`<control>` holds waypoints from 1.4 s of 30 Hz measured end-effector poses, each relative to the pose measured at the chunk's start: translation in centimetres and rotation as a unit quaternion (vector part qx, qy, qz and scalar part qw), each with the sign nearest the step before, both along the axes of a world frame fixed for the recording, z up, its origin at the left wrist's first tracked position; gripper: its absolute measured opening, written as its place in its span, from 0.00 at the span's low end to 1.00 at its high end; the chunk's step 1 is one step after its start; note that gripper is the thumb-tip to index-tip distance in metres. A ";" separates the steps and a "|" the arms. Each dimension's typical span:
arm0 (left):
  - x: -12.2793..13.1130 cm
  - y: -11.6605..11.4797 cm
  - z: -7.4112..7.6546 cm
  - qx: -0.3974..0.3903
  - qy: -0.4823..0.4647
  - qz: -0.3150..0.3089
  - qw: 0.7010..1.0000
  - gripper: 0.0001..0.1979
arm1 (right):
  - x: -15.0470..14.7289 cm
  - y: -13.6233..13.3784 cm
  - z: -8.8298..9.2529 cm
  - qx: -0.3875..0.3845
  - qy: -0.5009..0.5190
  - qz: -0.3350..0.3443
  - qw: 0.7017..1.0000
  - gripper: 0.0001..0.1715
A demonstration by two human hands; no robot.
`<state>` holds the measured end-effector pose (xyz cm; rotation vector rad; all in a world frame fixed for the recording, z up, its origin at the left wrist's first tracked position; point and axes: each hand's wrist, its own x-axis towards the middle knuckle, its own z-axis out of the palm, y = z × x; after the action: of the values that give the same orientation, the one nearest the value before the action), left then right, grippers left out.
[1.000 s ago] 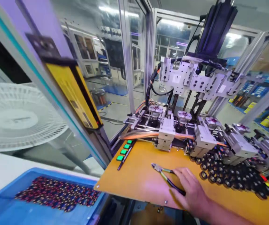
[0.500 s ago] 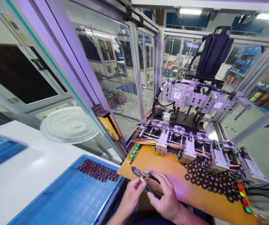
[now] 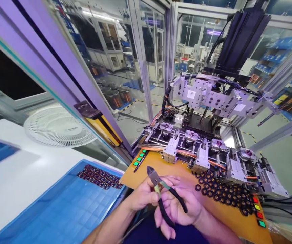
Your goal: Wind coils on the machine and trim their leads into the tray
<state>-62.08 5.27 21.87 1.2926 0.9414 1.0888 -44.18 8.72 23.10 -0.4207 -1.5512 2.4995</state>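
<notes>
A pair of cutting pliers [image 3: 154, 176] with black handles and yellow-green bands is held over my lap, jaws pointing up and away. My left hand [image 3: 144, 195] is closed on it, thumb and fingers pinching near the top of the handles. Beneath the spread handles lies my right hand [image 3: 186, 205], palm up, fingers loosely apart and not wrapped around the tool. The handles partly cover its palm and fingers. Just beyond both hands is the orange-yellow work board [image 3: 158, 166] at the front of the machine.
Several small black ring-shaped parts [image 3: 219, 191] cover the board's right side. Behind them stands a row of metal fixtures [image 3: 203, 159]. Lit buttons [image 3: 259, 215] line the right edge, others [image 3: 138, 159] the left. A blue tray [image 3: 59, 210] holds small dark parts. A white fan [image 3: 57, 127] stands behind.
The right hand has loosened from the handles and turned palm up with its fingers opened. The pliers have swung more upright, handles wider apart, in the left hand. The view has shifted slightly.
</notes>
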 end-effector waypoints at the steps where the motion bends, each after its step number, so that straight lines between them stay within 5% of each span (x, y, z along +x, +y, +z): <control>1: -0.2 0.2 -0.5 -0.007 0.008 0.002 1.000 0.45 | -0.1 0.0 0.4 -0.015 0.012 -0.026 0.999 0.45; 4: -0.9 0.3 -3.6 0.030 0.110 0.087 0.990 0.47 | 0.5 1.0 1.7 -0.046 0.036 -0.091 0.994 0.38; 8: -1.6 -0.1 -9.6 0.129 0.298 0.225 0.919 0.22 | 3.4 4.9 4.6 0.063 -0.003 -0.088 0.994 0.43; 11: -2.2 0.0 -13.2 0.156 0.333 0.251 0.896 0.19 | 5.2 8.4 7.3 0.170 -0.057 -0.112 0.977 0.42; 15: -2.5 0.1 -15.7 0.168 0.369 0.286 0.868 0.18 | 5.1 12.4 10.9 0.209 -0.125 -0.153 0.958 0.31; 19: -2.2 -0.3 -16.8 0.144 0.399 0.317 0.848 0.09 | 2.6 16.6 13.5 0.217 -0.178 -0.142 0.949 0.30; 22: -1.9 -0.7 -17.4 0.119 0.421 0.328 0.837 0.12 | -0.6 19.8 14.6 0.221 -0.216 -0.093 0.947 0.25; 29: -2.1 -0.7 -17.8 0.139 0.439 0.310 0.832 0.07 | -8.0 25.8 13.7 0.179 -0.345 0.023 0.921 0.18; 33: -2.5 -0.3 -17.2 0.174 0.429 0.294 0.836 0.07 | -10.3 26.9 12.8 0.212 -0.325 0.044 0.921 0.19; 38: -2.8 -0.1 -16.1 0.180 0.416 0.256 0.854 0.09 | -11.5 26.8 12.5 0.271 -0.406 -0.089 0.868 0.15; 42: -3.0 0.0 -15.8 0.192 0.406 0.253 0.857 0.10 | -11.4 27.0 12.4 0.219 -0.387 0.015 0.896 0.17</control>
<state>-65.09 5.23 6.09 1.9705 1.8433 1.1655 -55.59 35.71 35.49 -1.4319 -2.3094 1.9702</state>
